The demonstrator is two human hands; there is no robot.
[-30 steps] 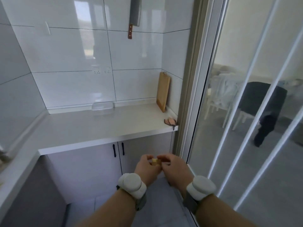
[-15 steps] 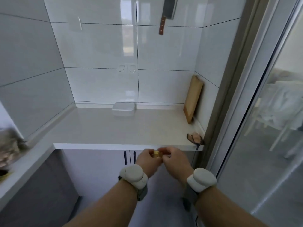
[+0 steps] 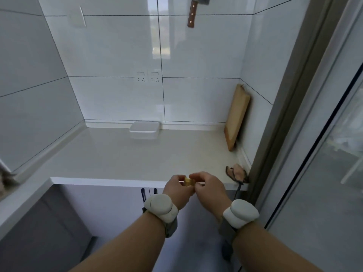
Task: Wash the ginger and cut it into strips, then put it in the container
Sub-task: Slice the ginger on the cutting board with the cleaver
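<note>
We see 2 hands meeting just in front of the bench point(image 3: 121, 154) edge, sharing 1 small yellow piece of ginger point(image 3: 188, 181). The left hand point(image 3: 177, 190) has its fingers curled in, thumb and fingertips pinching the ginger's left end. The right hand point(image 3: 209, 188) mirrors it, fingers bent over and pinching the right end, so each grip is closed tight on the same piece with only a sliver of ginger showing between them. The ginger's long axis seems to run roughly left to right, from 1 grip to the other, though most of it is covered by the fingers and we cannot tell which end is which. Both wrists carry white padded bands.

Beyond the grip, at the far wall, a clear container point(image 3: 144, 130) sits on the bench, well apart from the hands. Ahead and to the right of the grip, a wooden cutting board point(image 3: 236, 116) leans on its edge against the side wall. Just right of the right hand, at the bench's near corner, lies a small pinkish item with a dark strap point(image 3: 236, 173); we cannot tell what it is. High above, a cleaver point(image 3: 193, 13) hangs on the tiled wall, wooden handle pointing down.
</note>
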